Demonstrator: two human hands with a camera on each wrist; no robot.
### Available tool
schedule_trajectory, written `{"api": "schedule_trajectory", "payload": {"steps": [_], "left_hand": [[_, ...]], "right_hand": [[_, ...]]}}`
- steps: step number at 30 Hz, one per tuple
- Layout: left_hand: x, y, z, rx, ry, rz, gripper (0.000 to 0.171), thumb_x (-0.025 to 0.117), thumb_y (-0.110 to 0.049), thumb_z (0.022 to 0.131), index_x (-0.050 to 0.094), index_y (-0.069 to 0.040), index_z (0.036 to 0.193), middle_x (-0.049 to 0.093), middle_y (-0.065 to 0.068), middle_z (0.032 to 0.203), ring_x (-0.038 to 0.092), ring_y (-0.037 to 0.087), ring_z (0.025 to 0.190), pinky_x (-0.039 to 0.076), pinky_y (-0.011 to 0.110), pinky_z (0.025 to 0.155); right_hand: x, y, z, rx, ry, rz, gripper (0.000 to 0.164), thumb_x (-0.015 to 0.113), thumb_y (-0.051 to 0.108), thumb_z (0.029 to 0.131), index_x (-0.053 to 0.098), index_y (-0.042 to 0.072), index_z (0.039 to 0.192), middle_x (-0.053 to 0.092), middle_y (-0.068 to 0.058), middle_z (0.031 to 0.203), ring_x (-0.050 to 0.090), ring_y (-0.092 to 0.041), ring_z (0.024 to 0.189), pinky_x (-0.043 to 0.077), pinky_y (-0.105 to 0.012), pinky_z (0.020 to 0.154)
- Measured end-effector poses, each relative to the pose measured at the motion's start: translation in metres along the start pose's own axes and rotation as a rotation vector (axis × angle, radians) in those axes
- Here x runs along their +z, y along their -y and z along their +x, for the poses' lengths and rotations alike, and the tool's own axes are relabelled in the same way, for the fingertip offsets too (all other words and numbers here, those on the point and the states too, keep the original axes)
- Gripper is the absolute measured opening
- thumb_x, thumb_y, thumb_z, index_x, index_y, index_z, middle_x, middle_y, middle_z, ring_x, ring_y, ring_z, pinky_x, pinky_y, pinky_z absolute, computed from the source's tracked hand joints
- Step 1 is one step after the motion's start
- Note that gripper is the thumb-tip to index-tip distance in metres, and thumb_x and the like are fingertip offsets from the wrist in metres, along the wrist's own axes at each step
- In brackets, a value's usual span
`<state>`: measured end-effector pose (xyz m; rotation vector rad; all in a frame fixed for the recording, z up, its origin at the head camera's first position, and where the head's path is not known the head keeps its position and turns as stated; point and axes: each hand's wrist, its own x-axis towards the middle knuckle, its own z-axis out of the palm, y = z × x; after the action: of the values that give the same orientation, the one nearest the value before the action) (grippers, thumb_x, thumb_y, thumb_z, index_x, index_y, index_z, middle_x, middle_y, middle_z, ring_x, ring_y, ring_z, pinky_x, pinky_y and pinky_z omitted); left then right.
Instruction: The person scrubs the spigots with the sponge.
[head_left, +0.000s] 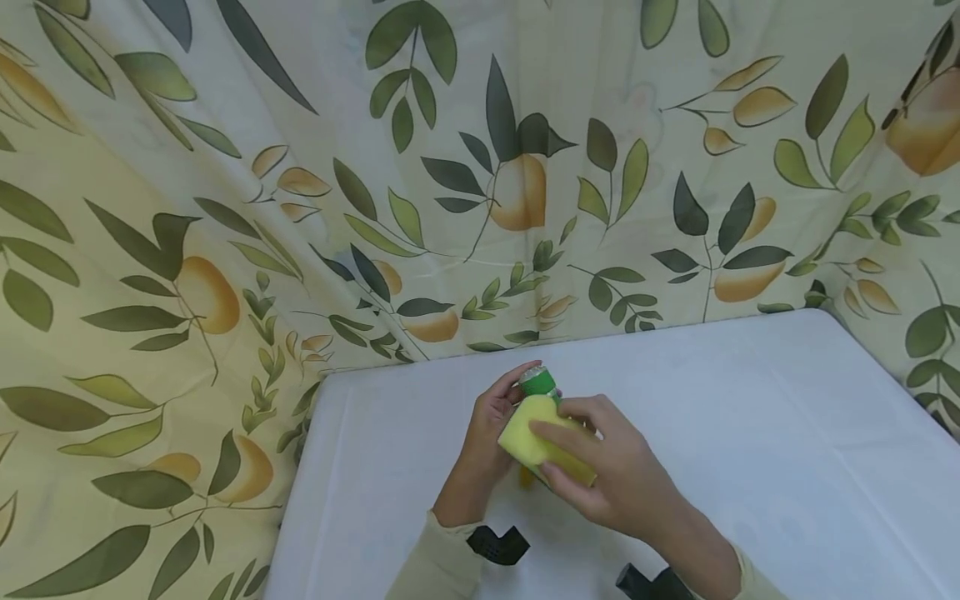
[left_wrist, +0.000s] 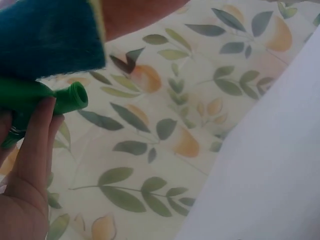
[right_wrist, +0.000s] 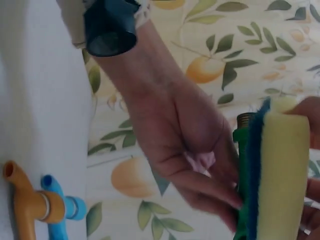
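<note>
A green plastic water tap [head_left: 537, 382] is held up over the table by my left hand [head_left: 486, 435]. In the left wrist view its hollow green spout [left_wrist: 72, 98] pokes out past the fingers. My right hand [head_left: 628, 477] grips a yellow sponge [head_left: 534, 433] with a dark blue scouring side [left_wrist: 52, 42]. That blue side faces the tap and lies against or very close to it. In the right wrist view a threaded brass-coloured end [right_wrist: 245, 120] shows at the tap's top. The sponge hides much of the tap in the head view.
An orange tap [right_wrist: 37, 207] and a blue tap [right_wrist: 59, 205] lie on the white table [head_left: 750, 417], close together below the hands. A leaf-and-fruit patterned curtain [head_left: 300, 208] hangs behind and to the left of the table. Each wrist wears a black mount [head_left: 498, 546].
</note>
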<state>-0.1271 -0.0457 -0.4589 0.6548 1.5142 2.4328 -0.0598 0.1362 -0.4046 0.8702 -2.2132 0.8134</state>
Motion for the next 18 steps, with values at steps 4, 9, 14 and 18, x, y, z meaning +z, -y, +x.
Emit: {"api": "schedule_trajectory", "payload": {"steps": [4,9,14,18], "left_hand": [[-0.004,-0.006,-0.002,0.005,-0.027,-0.033,0.05,0.065,-0.007,0.099,0.051,-0.005,0.146,0.069,0.002,0.121,0.07,0.013,0.109,0.061,0.026,0.088],[-0.001,-0.008,-0.004,-0.046,-0.024,-0.011,0.054,0.072,-0.013,0.095,0.053,-0.006,0.145,0.068,0.002,0.122,0.07,0.014,0.106,0.062,0.029,0.084],[0.005,-0.007,-0.005,-0.029,0.016,0.142,0.048,0.064,-0.005,0.098,0.052,-0.004,0.145,0.067,0.0,0.128,0.066,0.01,0.112,0.059,0.027,0.093],[0.004,-0.009,-0.006,0.041,0.03,0.205,0.049,0.062,-0.001,0.098,0.051,-0.003,0.146,0.066,0.007,0.128,0.065,0.01,0.112,0.059,0.025,0.09]], "right_hand": [[-0.005,-0.005,-0.003,-0.064,0.015,-0.044,0.041,0.052,0.05,0.101,0.076,0.021,0.117,0.062,-0.006,0.111,0.056,-0.017,0.098,0.056,-0.028,0.072],[-0.009,-0.018,0.005,0.016,-0.12,-0.097,0.046,0.052,0.051,0.101,0.077,0.015,0.114,0.063,-0.012,0.109,0.055,-0.021,0.095,0.048,-0.026,0.074],[-0.006,-0.014,0.012,-0.003,-0.141,-0.054,0.042,0.054,0.048,0.1,0.076,0.015,0.116,0.063,-0.013,0.111,0.055,-0.023,0.098,0.047,-0.026,0.077],[-0.009,-0.007,0.005,-0.062,-0.034,-0.038,0.041,0.053,0.05,0.1,0.075,0.021,0.118,0.063,-0.008,0.113,0.056,-0.02,0.099,0.054,-0.029,0.074]]}}
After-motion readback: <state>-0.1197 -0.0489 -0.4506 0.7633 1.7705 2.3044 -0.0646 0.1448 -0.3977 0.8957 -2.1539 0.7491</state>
